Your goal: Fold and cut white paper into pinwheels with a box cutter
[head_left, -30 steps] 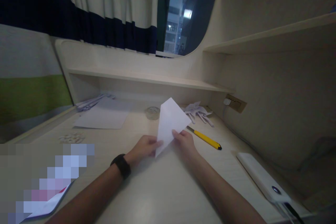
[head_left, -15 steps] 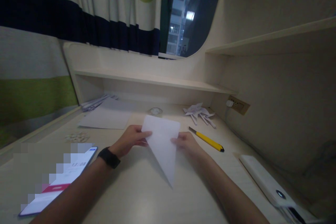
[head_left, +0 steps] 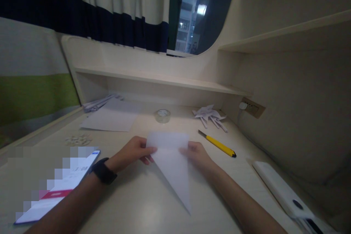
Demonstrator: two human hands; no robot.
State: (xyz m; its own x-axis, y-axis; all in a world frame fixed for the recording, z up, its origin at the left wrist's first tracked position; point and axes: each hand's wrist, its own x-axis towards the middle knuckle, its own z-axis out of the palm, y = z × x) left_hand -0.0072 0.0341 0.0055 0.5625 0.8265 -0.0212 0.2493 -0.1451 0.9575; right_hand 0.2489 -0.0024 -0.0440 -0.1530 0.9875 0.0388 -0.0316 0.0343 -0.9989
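Between my hands is a folded sheet of white paper, a straight strip along its far edge and a triangle tapering to a point towards me. My left hand, with a dark band on the wrist, pinches its left edge, thumb on top. On the opposite edge my right hand grips the paper in the same way, its thumb over the sheet. The paper is held just above the desk. To the right of my right hand lies a yellow utility knife with its blade out.
A roll of clear tape sits beyond the paper. Folded paper pinwheels lie back right, white sheets back left. Small pale pieces and a lit phone are on the left. A white device rests at right.
My hands have brought the paper slightly towards me, and its near point has swung down and to the right. The tape roll behind it shows more fully. Both hands keep their grip.
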